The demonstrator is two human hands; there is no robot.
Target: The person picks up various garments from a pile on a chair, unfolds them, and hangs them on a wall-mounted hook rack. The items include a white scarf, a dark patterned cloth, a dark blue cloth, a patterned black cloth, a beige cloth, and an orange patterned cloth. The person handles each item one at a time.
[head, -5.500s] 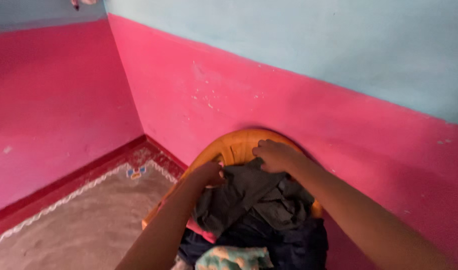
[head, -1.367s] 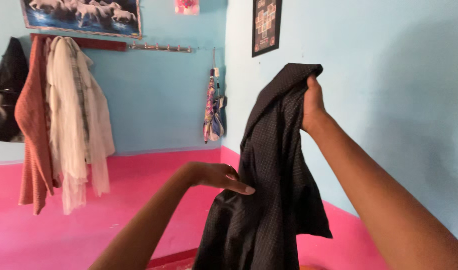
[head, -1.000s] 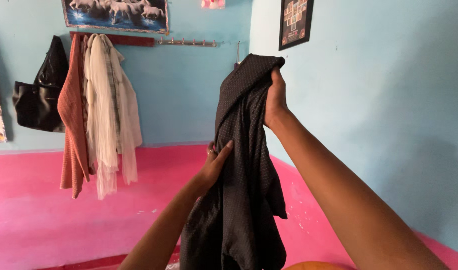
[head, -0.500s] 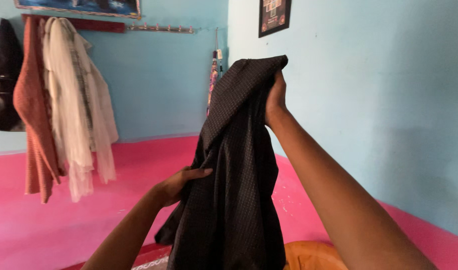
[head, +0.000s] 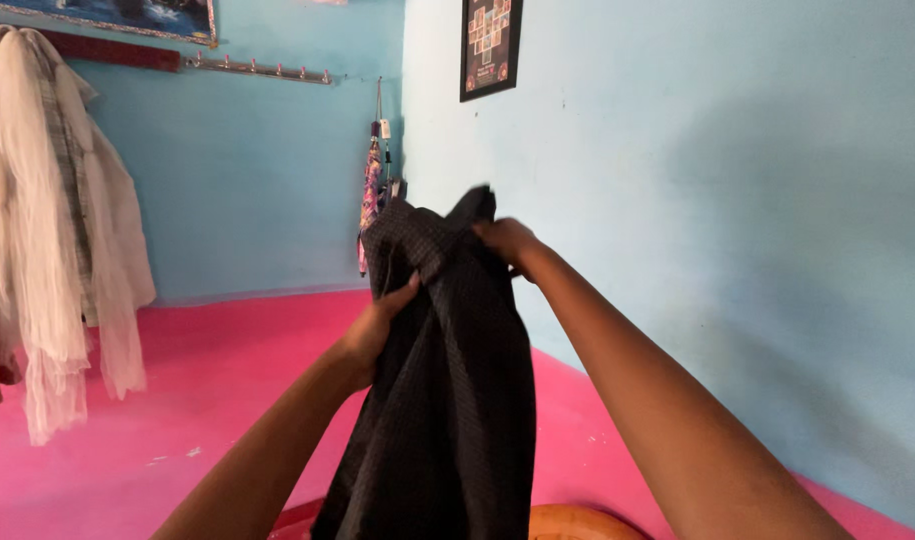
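fingers (head: 402, 293) of both hands grip the hanging dark garment (head: 447, 400).

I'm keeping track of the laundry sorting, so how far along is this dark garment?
Done: the dark dotted garment is up off the orange tub. In hand: the left hand and right hand both grip its top edge, the cloth hanging unfolded. Left: no fold shows yet, and it rests nowhere.

One head camera looks forward along both outstretched arms into a room corner where two blue-and-pink walls meet. It sits close: the left hand (head: 377, 325), right hand (head: 505, 240) and cloth (head: 447, 400) fill the centre.
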